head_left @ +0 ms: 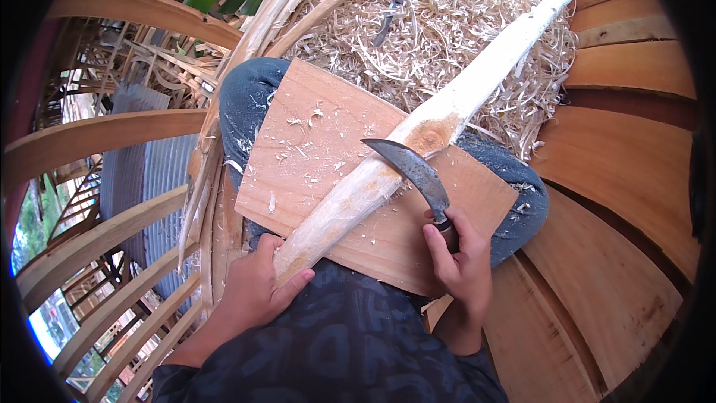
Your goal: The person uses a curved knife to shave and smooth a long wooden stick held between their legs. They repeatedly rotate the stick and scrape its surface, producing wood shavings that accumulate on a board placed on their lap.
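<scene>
We are mid-shaving: left hand point(257, 287) clamps the pale pole's point(418, 142) near end, right hand point(459, 254) fists the curved knife point(414, 168) — next stroke needs a shallow blade angle.

Pale, peeled wooden pole point(418, 151), tapering, laid diagonally across a flat reddish board point(313, 142) on the lap, near end low at left, far end high at right over shavings. Dark curved knife point(415, 167), blade resting across the pole's middle, tip pointing left.
</scene>
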A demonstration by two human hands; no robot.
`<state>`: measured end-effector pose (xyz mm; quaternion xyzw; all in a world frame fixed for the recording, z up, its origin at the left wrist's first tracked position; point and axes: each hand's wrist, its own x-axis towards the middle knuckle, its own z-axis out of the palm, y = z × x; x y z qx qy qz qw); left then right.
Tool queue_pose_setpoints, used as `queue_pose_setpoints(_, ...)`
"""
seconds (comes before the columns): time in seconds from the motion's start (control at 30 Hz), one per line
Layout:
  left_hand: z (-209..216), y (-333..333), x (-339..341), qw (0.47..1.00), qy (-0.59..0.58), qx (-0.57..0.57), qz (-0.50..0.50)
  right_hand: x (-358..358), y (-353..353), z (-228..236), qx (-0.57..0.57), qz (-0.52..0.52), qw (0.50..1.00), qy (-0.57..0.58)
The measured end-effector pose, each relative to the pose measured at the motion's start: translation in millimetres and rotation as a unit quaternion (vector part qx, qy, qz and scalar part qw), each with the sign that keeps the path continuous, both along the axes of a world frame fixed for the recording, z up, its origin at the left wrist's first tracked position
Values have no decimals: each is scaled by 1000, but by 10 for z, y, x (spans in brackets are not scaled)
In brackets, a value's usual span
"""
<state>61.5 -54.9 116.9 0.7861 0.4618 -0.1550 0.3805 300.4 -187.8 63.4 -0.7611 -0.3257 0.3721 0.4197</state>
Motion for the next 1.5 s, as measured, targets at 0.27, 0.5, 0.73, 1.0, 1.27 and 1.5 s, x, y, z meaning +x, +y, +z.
queue_pose_setpoints(0.27, -103, 93, -103, 995, -41, -84, 21, -96, 54, 88, -57, 82, 986, -130)
queue_pose_setpoints(0.5, -221, 148, -207, 988, -57, -139, 46, -167, 131, 86, -89, 92, 968, -217)
queue_pose_setpoints(0.73, -299, 205, -246, 982, -69, -169, 48, -209, 206, 55, -134, 65, 933, -328)
queue_pose_setpoints(1.0, -357, 247, -310, 981, -79, -172, 30, -72, 201, 35, -174, -6, 901, -397)
queue_pose_setpoints(1.27, -397, 272, -393, 985, -68, -156, 0, 568, -150, 140, -236, -229, 899, -289)
queue_pose_setpoints(1.5, -406, 299, -378, 981, -56, -183, 23, -324, 287, 124, -194, 37, 923, -329)
